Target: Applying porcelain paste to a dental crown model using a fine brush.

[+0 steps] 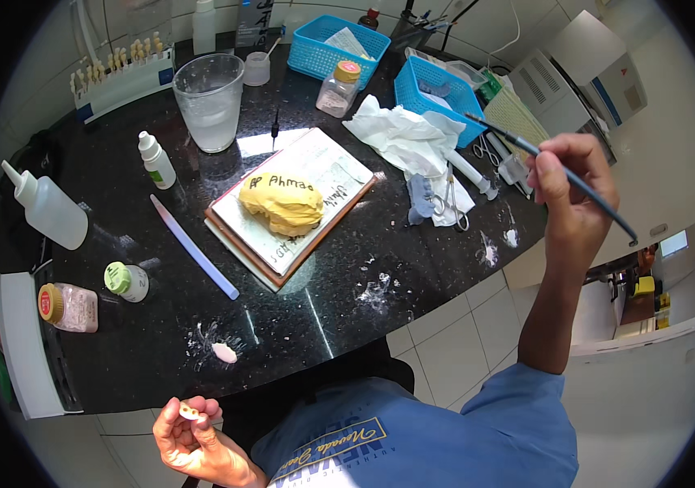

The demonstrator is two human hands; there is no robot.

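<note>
My left hand (pixel 189 435) is low at the picture's bottom, below the counter edge, pinching a small white tooth-shaped piece (pixel 190 411) between thumb and fingertips. My right hand (pixel 571 191) is raised off the counter's right end, gripping a thin dark brush (pixel 555 167) whose tip points up and left toward a blue basket. On the black counter (pixel 120 358) between them lies a yellow dental cast (pixel 282 203) on a flat tile (pixel 339 175) with handwriting on it. A small pinkish-white blob (pixel 224 352) sits near the counter's front edge.
A clear cup of water (pixel 209 102), dropper bottle (pixel 156 160), squeeze bottle (pixel 45 207), a pale blue stick (pixel 195 247), two small jars (pixel 69 307) (pixel 128 281), crumpled tissue (pixel 400 134) with metal tools, two blue baskets (pixel 339 49) (pixel 437 93) and a tooth shade rack (pixel 124 77) crowd the counter.
</note>
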